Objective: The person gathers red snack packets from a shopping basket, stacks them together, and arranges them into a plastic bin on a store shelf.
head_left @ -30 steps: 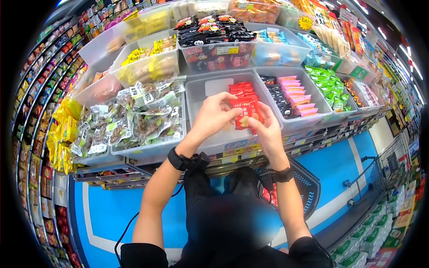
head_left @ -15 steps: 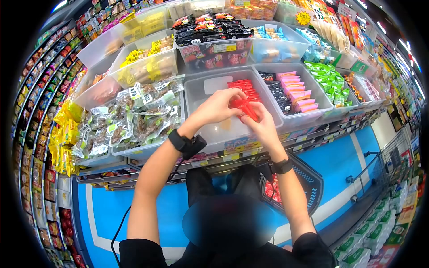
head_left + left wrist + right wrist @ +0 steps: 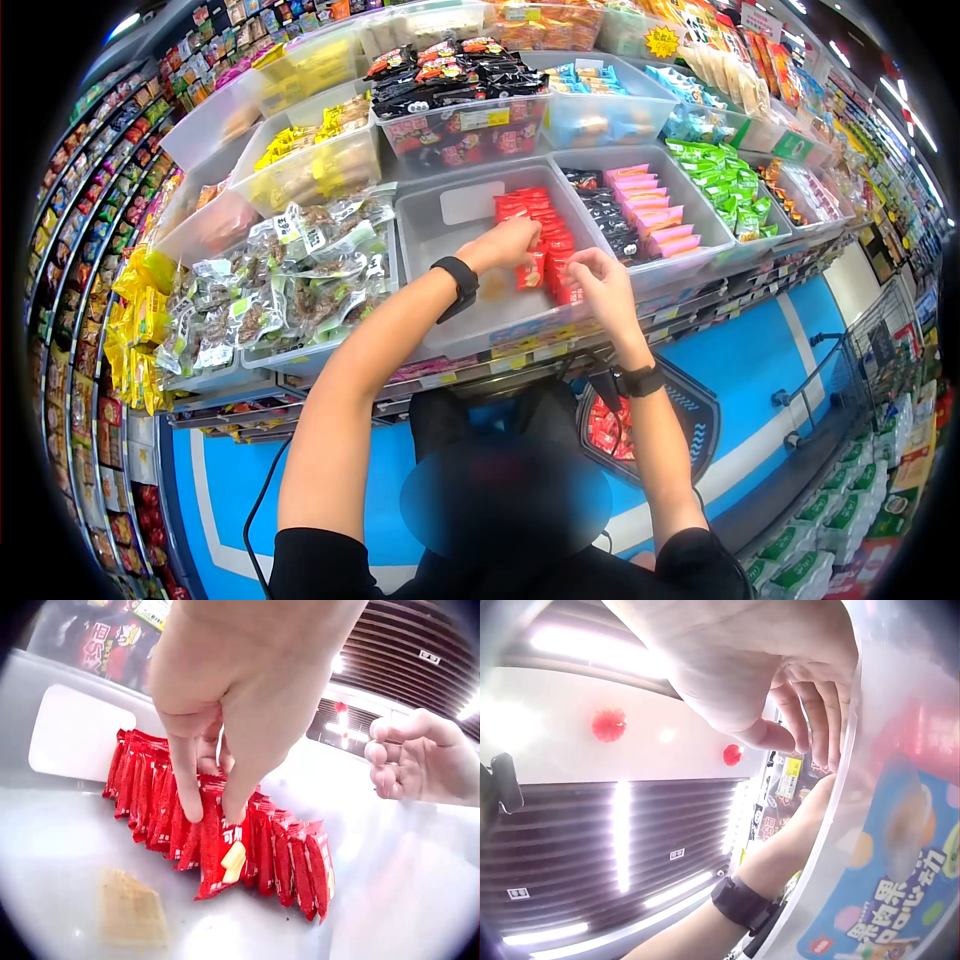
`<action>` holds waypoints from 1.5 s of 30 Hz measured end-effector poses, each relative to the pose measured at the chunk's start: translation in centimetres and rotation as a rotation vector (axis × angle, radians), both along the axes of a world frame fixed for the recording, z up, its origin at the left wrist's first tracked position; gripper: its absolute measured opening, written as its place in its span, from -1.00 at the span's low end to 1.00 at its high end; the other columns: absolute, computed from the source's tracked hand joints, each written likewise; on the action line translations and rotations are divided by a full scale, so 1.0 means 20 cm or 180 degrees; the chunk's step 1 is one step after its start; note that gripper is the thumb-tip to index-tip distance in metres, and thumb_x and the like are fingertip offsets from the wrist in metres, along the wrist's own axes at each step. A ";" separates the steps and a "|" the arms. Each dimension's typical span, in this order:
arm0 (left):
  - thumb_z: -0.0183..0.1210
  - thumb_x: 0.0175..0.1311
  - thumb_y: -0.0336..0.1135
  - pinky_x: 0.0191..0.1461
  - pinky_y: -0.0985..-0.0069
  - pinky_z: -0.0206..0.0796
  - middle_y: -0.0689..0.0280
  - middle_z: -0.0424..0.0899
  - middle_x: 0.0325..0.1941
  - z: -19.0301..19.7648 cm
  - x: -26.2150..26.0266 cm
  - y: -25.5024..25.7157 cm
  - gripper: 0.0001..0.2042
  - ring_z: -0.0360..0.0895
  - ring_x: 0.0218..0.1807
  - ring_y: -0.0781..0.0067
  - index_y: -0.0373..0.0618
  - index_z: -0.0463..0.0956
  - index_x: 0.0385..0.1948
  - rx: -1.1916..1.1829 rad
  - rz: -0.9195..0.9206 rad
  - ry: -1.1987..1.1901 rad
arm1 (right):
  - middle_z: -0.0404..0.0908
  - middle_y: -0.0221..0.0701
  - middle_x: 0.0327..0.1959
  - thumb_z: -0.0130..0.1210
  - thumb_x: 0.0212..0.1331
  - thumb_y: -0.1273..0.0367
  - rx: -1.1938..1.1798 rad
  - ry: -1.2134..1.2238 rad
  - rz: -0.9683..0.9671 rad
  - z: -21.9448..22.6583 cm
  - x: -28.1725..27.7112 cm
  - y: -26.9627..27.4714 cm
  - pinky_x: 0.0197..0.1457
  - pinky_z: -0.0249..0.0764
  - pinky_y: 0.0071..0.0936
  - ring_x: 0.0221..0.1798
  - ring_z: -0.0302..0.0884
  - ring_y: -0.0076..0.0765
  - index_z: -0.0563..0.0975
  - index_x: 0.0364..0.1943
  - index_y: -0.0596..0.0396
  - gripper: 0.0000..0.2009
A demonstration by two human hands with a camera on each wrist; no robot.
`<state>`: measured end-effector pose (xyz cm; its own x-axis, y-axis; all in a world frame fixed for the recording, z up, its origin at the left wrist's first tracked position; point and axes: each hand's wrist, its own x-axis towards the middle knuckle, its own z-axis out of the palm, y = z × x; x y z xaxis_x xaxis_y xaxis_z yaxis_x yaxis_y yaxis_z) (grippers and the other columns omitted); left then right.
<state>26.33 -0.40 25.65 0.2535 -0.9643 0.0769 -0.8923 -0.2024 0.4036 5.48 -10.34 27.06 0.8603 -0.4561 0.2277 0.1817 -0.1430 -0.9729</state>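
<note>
My left hand reaches down into a translucent bin. Its thumb and fingers pinch the top of a small red snack packet, which stands upright within the row of like red packets. Pale yellow pieces are pictured on the packet's front. To the right, my right hand hovers over the bin's near right side, its fingers loosely bent and nothing between them. In the right wrist view the bin's wall covers part of the right fingertips.
Bagged dark snacks fill the bin on the left, with pink packets and green packets in bins on the right. Black packets are piled behind. A dark basket holding red packets stands below, right of my legs.
Both hands held the red packet over the bin. The left hand has since lowered it into the row, while the right hand has let go and drawn apart to the right.
</note>
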 end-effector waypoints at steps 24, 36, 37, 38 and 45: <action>0.28 -0.23 0.43 -0.21 0.37 0.47 0.13 0.70 -0.25 0.00 0.02 -0.02 -0.20 0.63 -0.25 0.25 -0.28 0.66 -0.26 0.1941 0.1167 0.0454 | 0.63 -0.36 -0.38 0.05 0.27 0.45 0.0344 -0.0191 0.0368 -0.02 -0.04 -0.03 -0.26 0.48 -0.62 -0.36 0.61 -0.53 0.51 -0.27 0.23 -0.90; 0.40 -0.29 0.38 0.41 0.33 0.10 -0.04 0.20 0.39 0.09 0.10 0.08 0.16 0.22 0.38 0.11 -0.34 0.15 0.32 0.0268 0.1208 0.1789 | 0.62 -0.41 -0.41 0.06 0.27 0.45 0.0313 -0.0256 0.0341 -0.02 -0.06 -0.01 -0.28 0.46 -0.63 -0.38 0.57 -0.57 0.52 -0.28 0.19 -0.92; 0.23 -0.18 0.51 0.53 0.26 -0.24 0.05 -0.17 0.54 -0.05 0.24 0.00 0.29 -0.11 0.52 0.10 -0.22 -0.27 0.44 0.0235 0.0998 0.2538 | 0.61 -0.42 -0.41 0.05 0.27 0.45 0.0335 -0.0286 0.0354 -0.02 -0.06 -0.01 -0.28 0.45 -0.63 -0.38 0.56 -0.57 0.52 -0.28 0.18 -0.92; 0.23 -0.18 0.51 0.53 0.26 -0.24 0.05 -0.17 0.54 -0.12 0.29 -0.05 0.29 -0.11 0.52 0.10 -0.22 -0.27 0.44 0.0236 0.0987 0.2530 | 0.61 -0.42 -0.41 0.05 0.27 0.45 0.0331 -0.0294 0.0343 -0.03 -0.06 -0.01 -0.28 0.45 -0.63 -0.38 0.56 -0.57 0.52 -0.28 0.18 -0.92; -0.38 0.30 0.45 0.49 0.23 -0.07 0.22 0.30 0.40 -0.08 0.20 -0.13 -0.16 0.20 0.43 0.26 -0.12 0.15 0.35 -0.1122 0.1143 0.4516 | 0.61 -0.42 -0.42 0.05 0.27 0.45 0.0465 -0.0407 0.0371 -0.05 -0.07 -0.01 -0.29 0.44 -0.63 -0.39 0.56 -0.57 0.52 -0.27 0.18 -0.92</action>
